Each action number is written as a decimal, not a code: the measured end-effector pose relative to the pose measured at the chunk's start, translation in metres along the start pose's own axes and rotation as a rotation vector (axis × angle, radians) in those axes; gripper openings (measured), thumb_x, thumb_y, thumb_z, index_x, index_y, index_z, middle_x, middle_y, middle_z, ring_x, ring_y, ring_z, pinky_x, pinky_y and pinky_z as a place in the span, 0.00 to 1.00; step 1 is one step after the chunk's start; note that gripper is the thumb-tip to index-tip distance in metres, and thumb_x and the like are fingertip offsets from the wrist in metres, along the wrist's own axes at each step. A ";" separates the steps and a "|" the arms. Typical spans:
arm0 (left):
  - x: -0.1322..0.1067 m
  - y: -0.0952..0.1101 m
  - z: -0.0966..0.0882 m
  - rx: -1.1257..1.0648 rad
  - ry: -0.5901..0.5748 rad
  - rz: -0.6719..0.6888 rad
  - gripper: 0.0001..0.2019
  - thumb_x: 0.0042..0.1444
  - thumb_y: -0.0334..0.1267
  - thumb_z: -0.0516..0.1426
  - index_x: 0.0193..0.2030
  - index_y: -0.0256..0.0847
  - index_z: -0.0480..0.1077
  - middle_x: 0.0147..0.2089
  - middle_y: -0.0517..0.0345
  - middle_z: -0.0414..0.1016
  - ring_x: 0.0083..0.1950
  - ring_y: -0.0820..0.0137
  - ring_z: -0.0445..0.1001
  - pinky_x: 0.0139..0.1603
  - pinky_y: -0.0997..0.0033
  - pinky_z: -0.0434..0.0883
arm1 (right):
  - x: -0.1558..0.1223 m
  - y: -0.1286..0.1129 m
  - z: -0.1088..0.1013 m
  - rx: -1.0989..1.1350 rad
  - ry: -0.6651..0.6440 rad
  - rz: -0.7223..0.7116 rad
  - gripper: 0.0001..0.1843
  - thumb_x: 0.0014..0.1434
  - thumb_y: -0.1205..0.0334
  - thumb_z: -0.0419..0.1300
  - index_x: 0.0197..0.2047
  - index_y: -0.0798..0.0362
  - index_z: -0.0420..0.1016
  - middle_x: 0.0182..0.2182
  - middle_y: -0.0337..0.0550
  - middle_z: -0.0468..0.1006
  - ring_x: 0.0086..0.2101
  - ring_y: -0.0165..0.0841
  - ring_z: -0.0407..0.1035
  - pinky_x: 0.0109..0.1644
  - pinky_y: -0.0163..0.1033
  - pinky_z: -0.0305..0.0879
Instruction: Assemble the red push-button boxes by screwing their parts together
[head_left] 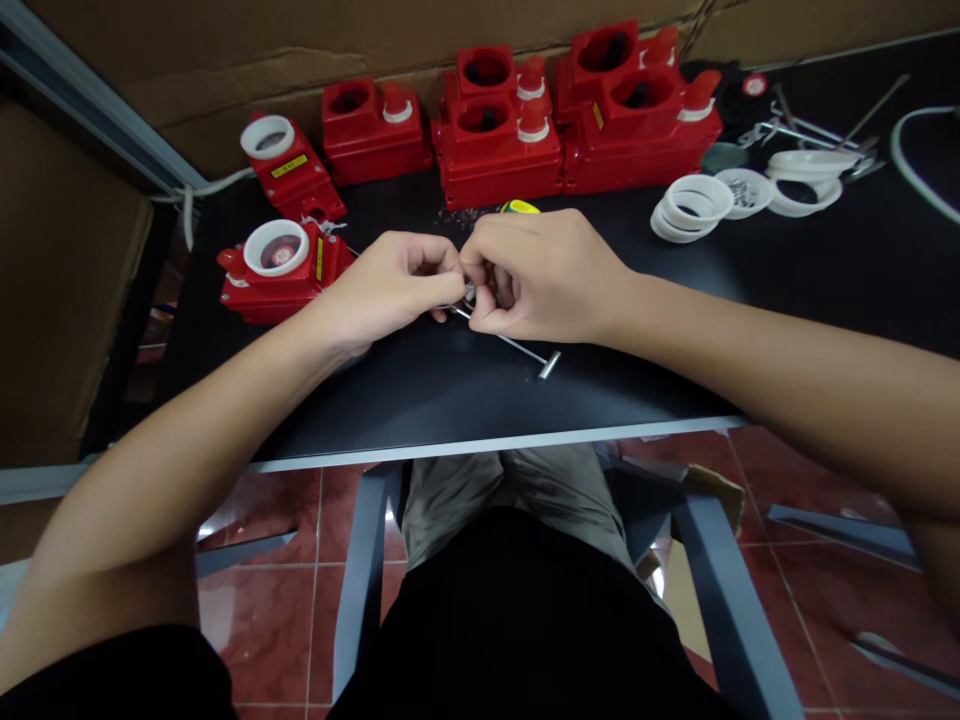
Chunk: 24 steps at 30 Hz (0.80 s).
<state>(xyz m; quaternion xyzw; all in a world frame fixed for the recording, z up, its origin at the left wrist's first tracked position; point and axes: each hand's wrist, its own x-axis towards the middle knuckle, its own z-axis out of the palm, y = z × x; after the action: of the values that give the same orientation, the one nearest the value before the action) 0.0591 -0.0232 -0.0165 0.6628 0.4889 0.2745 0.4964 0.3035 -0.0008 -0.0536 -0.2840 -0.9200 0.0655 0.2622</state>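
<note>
Over the black tabletop, my left hand (397, 282) and my right hand (544, 272) meet with fingertips pinched together. A small whitish piece (470, 293) shows between them, mostly hidden by the fingers, and its kind is unclear. Just below the fingers a thin metal T-handle tool (517, 348) slants down to the right, its crossbar lying toward the table's front. Left of my left hand sits a red housing (262, 290) with a white ring (276, 247) on its round opening. Behind my right hand a yellow-and-dark tool handle (520, 207) peeks out.
Several red housings (499, 165) line the cardboard wall (247, 50) at the back. White rings (697, 203) and a white dish of small metal parts (746, 190) lie to the right, near metal tools (810, 132) and a white cable (904, 160). The table's front edge (480, 445) is pale.
</note>
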 end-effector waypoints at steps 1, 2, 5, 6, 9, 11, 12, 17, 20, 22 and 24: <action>0.000 -0.001 0.000 -0.011 -0.006 0.003 0.05 0.57 0.33 0.72 0.33 0.42 0.82 0.38 0.55 0.87 0.41 0.65 0.84 0.50 0.64 0.84 | 0.000 0.000 -0.001 0.027 -0.008 0.010 0.10 0.73 0.66 0.67 0.54 0.46 0.84 0.44 0.42 0.90 0.47 0.43 0.86 0.48 0.46 0.74; 0.001 -0.002 0.000 -0.022 -0.011 0.010 0.05 0.57 0.33 0.72 0.33 0.42 0.82 0.38 0.56 0.87 0.41 0.66 0.83 0.51 0.64 0.84 | 0.001 0.000 -0.001 0.051 -0.012 0.017 0.10 0.72 0.66 0.68 0.54 0.45 0.84 0.42 0.41 0.89 0.46 0.43 0.85 0.49 0.47 0.76; 0.001 -0.004 0.000 -0.048 -0.005 0.040 0.04 0.58 0.31 0.72 0.36 0.43 0.83 0.38 0.58 0.86 0.42 0.65 0.84 0.52 0.64 0.85 | 0.001 0.001 -0.002 0.121 0.010 0.029 0.08 0.71 0.66 0.68 0.51 0.46 0.82 0.39 0.40 0.86 0.43 0.41 0.84 0.51 0.46 0.78; 0.001 -0.004 0.000 -0.051 0.004 0.048 0.05 0.58 0.31 0.73 0.37 0.44 0.84 0.38 0.59 0.86 0.42 0.65 0.85 0.52 0.63 0.85 | 0.001 0.002 -0.001 0.146 0.022 0.037 0.07 0.71 0.66 0.68 0.50 0.46 0.81 0.38 0.39 0.86 0.42 0.40 0.84 0.51 0.46 0.78; 0.001 -0.003 -0.001 -0.056 0.023 0.044 0.06 0.60 0.34 0.76 0.39 0.45 0.84 0.38 0.59 0.87 0.44 0.61 0.88 0.53 0.62 0.87 | 0.000 0.004 0.000 0.224 0.057 0.056 0.07 0.68 0.67 0.69 0.47 0.46 0.79 0.37 0.38 0.87 0.40 0.39 0.84 0.50 0.46 0.79; 0.000 -0.002 -0.002 -0.052 0.019 0.036 0.08 0.62 0.38 0.78 0.39 0.45 0.85 0.40 0.57 0.89 0.46 0.60 0.90 0.53 0.61 0.87 | 0.000 0.005 0.001 0.259 0.082 0.044 0.08 0.66 0.68 0.70 0.46 0.46 0.79 0.37 0.38 0.87 0.39 0.39 0.84 0.50 0.46 0.80; 0.000 -0.001 -0.002 -0.044 0.019 0.035 0.10 0.63 0.40 0.80 0.40 0.45 0.85 0.40 0.56 0.89 0.47 0.59 0.91 0.53 0.61 0.86 | 0.000 0.005 0.000 0.267 0.086 0.041 0.09 0.65 0.68 0.69 0.46 0.46 0.78 0.37 0.38 0.87 0.39 0.39 0.84 0.50 0.46 0.80; 0.000 -0.005 -0.002 -0.021 0.054 0.084 0.15 0.63 0.46 0.83 0.40 0.45 0.85 0.40 0.56 0.88 0.47 0.59 0.90 0.53 0.60 0.83 | 0.000 0.001 -0.004 0.242 0.036 0.081 0.07 0.68 0.67 0.68 0.45 0.45 0.77 0.37 0.38 0.86 0.39 0.38 0.83 0.50 0.46 0.80; 0.005 -0.014 -0.002 -0.034 0.055 0.160 0.18 0.63 0.48 0.84 0.39 0.46 0.83 0.40 0.57 0.87 0.45 0.60 0.89 0.52 0.60 0.83 | 0.002 -0.001 -0.004 0.233 0.041 0.080 0.09 0.66 0.68 0.68 0.44 0.45 0.75 0.35 0.36 0.84 0.38 0.38 0.82 0.48 0.46 0.78; 0.009 -0.022 -0.002 -0.051 0.035 0.251 0.19 0.64 0.49 0.83 0.38 0.46 0.81 0.39 0.58 0.85 0.43 0.62 0.87 0.50 0.59 0.83 | 0.003 0.000 -0.003 0.249 0.066 0.059 0.11 0.64 0.69 0.68 0.42 0.44 0.72 0.33 0.35 0.81 0.36 0.37 0.80 0.47 0.45 0.76; 0.012 -0.028 -0.002 -0.065 0.021 0.329 0.18 0.66 0.47 0.81 0.38 0.46 0.79 0.39 0.59 0.83 0.42 0.63 0.86 0.51 0.58 0.84 | 0.003 0.000 -0.002 0.271 0.086 0.042 0.13 0.63 0.71 0.69 0.42 0.45 0.71 0.33 0.34 0.80 0.35 0.36 0.80 0.47 0.45 0.75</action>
<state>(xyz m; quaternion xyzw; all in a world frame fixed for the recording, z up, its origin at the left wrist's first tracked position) 0.0515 -0.0109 -0.0430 0.7145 0.3697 0.3745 0.4610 0.3021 0.0013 -0.0508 -0.2679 -0.8843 0.1825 0.3360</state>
